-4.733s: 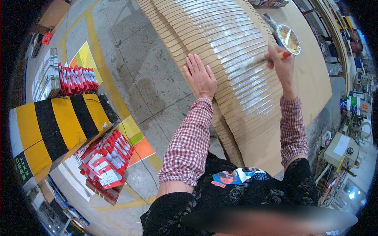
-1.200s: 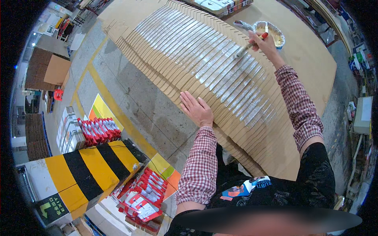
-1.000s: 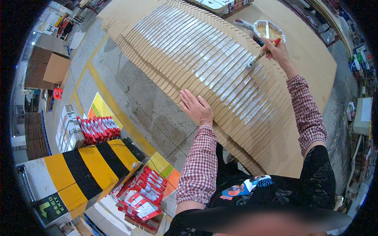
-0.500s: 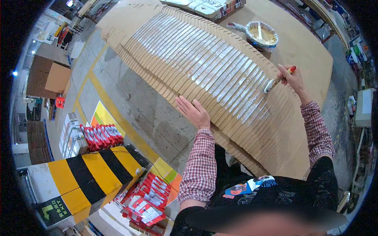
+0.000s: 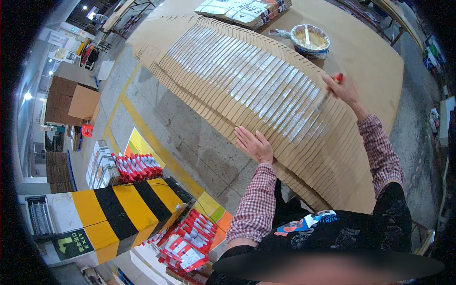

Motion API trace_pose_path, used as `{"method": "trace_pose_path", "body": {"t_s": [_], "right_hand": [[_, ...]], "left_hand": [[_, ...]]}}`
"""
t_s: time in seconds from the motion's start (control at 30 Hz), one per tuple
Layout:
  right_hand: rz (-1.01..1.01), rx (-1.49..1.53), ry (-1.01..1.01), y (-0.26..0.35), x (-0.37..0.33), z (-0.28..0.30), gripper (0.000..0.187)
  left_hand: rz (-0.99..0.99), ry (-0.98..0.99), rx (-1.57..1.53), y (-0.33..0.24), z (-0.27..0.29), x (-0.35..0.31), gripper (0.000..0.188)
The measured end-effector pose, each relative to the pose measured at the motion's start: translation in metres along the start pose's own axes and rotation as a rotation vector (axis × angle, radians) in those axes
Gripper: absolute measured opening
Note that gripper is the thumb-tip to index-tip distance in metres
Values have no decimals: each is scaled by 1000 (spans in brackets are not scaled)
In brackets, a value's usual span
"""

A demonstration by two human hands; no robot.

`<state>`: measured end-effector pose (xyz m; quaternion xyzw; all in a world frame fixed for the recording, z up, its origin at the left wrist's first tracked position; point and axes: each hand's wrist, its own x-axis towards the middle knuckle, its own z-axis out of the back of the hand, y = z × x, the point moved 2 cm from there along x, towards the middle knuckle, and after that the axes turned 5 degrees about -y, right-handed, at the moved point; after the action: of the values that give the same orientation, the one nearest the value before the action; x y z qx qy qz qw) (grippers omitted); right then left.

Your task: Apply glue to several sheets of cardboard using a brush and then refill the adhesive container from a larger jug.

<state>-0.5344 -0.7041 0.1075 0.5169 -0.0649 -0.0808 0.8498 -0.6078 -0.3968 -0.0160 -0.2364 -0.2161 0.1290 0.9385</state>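
Fingers of left hand (image 5: 255, 145): spread flat, palm pressed on the near edge of the fanned cardboard sheets (image 5: 247, 85).
Fingers of right hand (image 5: 343, 89): curled tight around a red-handled brush (image 5: 328, 92), its bristle end laid on the glossy strip.
Cardboard sheets: overlapped in a long row across the worktop (image 5: 375, 61), from the near right edge toward the far left corner.
Bowl (image 5: 309, 38): beyond the right hand, near the far edge; pale glue and a stick are seen inside.
Flat stack (image 5: 243, 9): at the far edge.

Brush (image 5: 332, 88) mostly hidden in right hand (image 5: 343, 89); bristles blurred.
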Motion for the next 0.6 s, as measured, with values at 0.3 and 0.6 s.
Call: {"method": "trace_pose_path", "body": {"t_s": [0.3,0.6], "right_hand": [[248,14,-22,2,32,-72,40],[336,57,-96,2,45,-65,41]], "left_hand": [[12,0,51,4,-8,-5,61],[-29,-23,35,-3,-18,0,62]]}}
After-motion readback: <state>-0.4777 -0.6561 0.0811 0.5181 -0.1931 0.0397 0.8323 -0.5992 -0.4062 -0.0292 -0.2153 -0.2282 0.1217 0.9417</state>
